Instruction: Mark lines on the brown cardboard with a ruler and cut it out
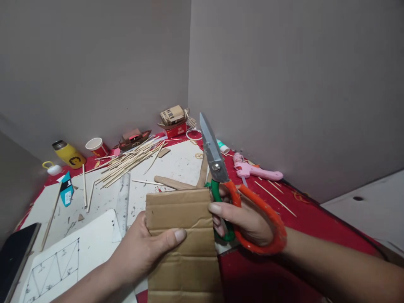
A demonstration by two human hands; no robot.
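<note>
My left hand (153, 246) grips a creased piece of brown cardboard (184, 269) by its left side, thumb lying on the front face. At the cardboard's upper right edge is my right hand (243, 219), with its thumb near that edge. A pair of scissors (214, 155) is in my right hand, one handle wrapped in orange and the other in green. The blades point up and look closed together. Behind the cardboard's top edge lie flat wooden strips (176, 182), partly hidden.
Many thin wooden sticks (132, 162) lie on the white board. Around them are a ruler (123, 202), a notebook with a drawing (67, 256), a phone (15, 256), a yellow bottle (71, 155), a paper cup (97, 147), model boats (134, 139) and a pink glue gun (255, 169).
</note>
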